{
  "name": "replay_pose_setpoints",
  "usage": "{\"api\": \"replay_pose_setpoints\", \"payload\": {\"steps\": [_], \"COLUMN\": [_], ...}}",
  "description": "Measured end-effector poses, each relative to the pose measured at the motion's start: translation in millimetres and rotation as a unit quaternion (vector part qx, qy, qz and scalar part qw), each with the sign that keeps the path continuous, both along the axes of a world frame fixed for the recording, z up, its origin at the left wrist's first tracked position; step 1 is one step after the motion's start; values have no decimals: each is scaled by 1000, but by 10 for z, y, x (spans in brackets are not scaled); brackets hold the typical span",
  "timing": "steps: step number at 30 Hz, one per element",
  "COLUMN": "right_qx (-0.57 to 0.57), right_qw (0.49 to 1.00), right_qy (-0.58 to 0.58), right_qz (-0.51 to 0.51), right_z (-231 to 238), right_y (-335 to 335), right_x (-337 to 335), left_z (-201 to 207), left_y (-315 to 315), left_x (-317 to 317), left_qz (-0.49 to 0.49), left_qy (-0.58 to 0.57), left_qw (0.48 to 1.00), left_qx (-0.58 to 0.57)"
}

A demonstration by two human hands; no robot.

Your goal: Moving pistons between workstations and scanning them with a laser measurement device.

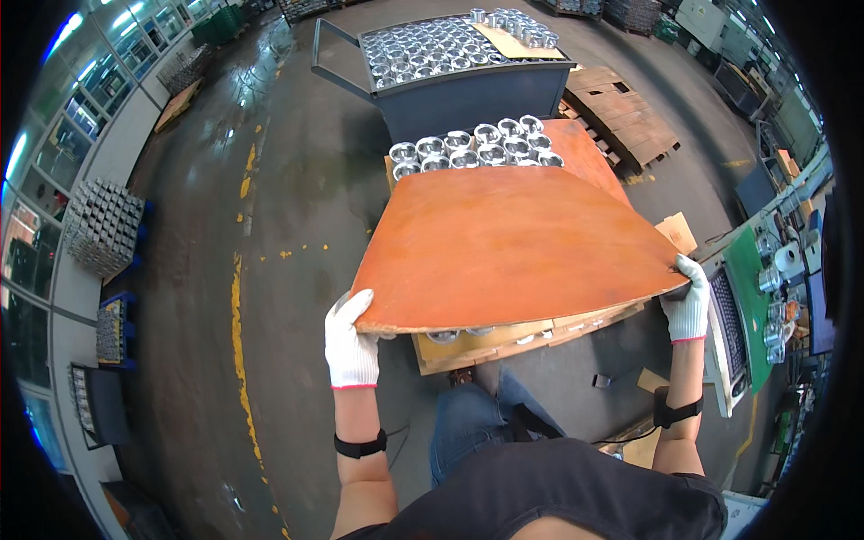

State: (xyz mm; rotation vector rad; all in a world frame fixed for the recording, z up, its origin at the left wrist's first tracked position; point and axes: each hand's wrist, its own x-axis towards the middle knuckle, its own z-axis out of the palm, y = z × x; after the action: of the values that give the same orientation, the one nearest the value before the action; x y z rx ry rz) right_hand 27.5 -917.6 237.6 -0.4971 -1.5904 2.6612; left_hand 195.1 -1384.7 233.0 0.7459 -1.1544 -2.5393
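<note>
A large flat orange-brown board (513, 247) is held out in front of me by its near corners. My left hand (351, 337), in a white knitted glove, grips the near left corner with the thumb on top. At the near right corner my right hand (688, 301), gloved the same way, is closed round the edge. Beyond the board's far edge stand rows of shiny round metal parts (490, 155), open at the top. Below the near edge a few more metal parts and a tan sheet (459, 355) show; the board hides most of the stack beneath it.
Behind the stack stands a dark grey cart (477, 99) full of similar metal parts. A wooden pallet (621, 117) with brown sheets lies to its right. On my right is a bench with a keyboard (727, 319) and a green mat (751, 288). A yellow line (237, 351) marks the floor at left.
</note>
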Motion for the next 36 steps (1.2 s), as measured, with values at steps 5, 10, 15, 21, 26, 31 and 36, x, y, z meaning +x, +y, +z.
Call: {"api": "replay_pose_setpoints", "payload": {"steps": [5, 10, 15, 21, 26, 31, 36], "right_qx": [-10, 17, 6, 9, -82, -92, -105], "right_qw": [999, 996, 995, 985, 959, 938, 904], "right_qy": [-24, -22, -8, -7, -37, -145, -309], "right_qz": [34, 85, 100, 174, 269, 302, 275], "right_z": [131, -115, -209, -728, -1806, -2812, -4123], "right_y": [-689, -587, -805, -927, -1066, -1053, -738], "right_x": [-531, -1148, -1626, -2514, -3086, -2791, -2586], "left_z": [-150, -252, -486, -981, -1995, -3326, -4471], "left_y": [-165, -94, -183, -516, -782, -640, -540], "left_x": [-286, -611, -992, -1789, -2308, -2075, -1740], "left_qz": [86, 108, 123, 86, 52, 37, 97], "left_qy": [-5, -13, -8, 28, 37, -71, -240], "left_qw": [996, 993, 992, 996, 998, 997, 966], "left_qx": [-35, -42, -36, -17, 3, 18, 17]}}
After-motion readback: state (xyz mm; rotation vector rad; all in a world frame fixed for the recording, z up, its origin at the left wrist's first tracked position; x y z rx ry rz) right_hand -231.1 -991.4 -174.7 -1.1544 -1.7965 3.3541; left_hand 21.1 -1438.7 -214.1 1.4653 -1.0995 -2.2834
